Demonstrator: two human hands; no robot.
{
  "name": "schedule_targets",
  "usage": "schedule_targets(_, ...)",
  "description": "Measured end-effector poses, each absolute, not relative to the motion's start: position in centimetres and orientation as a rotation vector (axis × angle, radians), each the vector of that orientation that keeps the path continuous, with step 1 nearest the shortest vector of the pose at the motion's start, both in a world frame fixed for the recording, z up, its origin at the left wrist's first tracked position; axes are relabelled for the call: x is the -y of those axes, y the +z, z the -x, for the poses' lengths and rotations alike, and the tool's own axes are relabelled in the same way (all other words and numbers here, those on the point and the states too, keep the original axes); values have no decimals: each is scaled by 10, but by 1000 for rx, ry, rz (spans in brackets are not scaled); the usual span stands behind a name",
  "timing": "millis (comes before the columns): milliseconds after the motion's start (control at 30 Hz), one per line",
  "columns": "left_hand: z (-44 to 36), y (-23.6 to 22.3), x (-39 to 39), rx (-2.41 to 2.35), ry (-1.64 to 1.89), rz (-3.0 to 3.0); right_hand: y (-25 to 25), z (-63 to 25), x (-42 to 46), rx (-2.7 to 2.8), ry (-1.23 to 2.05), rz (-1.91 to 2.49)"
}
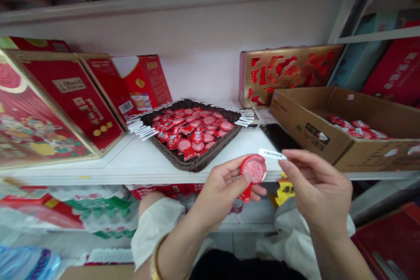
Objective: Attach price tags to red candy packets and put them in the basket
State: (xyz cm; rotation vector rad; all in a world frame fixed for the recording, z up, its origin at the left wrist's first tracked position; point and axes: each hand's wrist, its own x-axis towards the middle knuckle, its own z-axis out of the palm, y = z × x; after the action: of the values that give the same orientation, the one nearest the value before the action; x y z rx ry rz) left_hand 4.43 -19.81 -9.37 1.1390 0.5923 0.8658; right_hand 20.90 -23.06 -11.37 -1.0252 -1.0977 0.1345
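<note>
Between the thumb and fingers of my left hand (pixel 226 188) is a small round red packet (pixel 254 169) with a pale pink face and a red tab hanging below. My right hand (pixel 316 186) pinches the right end of a white barcode sticker (pixel 271 154), whose left end is close to the packet's upper edge; I cannot tell if they touch. Behind my hands, a dark woven basket (pixel 197 165) on the shelf holds many similar red packets (pixel 197 133). White sticker strips (pixel 142 127) line its rim and stick out over it.
An open cardboard box (pixel 311 129) with several red packets stands on the right, beside a black phone-like slab (pixel 278 137). Red gift boxes (pixel 78 96) are on the left, a gold-and-red box (pixel 288 72) at the back. Below the white shelf (pixel 108 168) hangs a yellow tag (pixel 285 190).
</note>
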Motion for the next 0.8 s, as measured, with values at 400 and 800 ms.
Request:
schedule_targets(400,-50,-110,204,-634,921,-861,-132,-214,230,1416,259,1030)
schedule_targets(800,-55,-114,205,-716,961,-891,-140,-208,230,1480,333,1030)
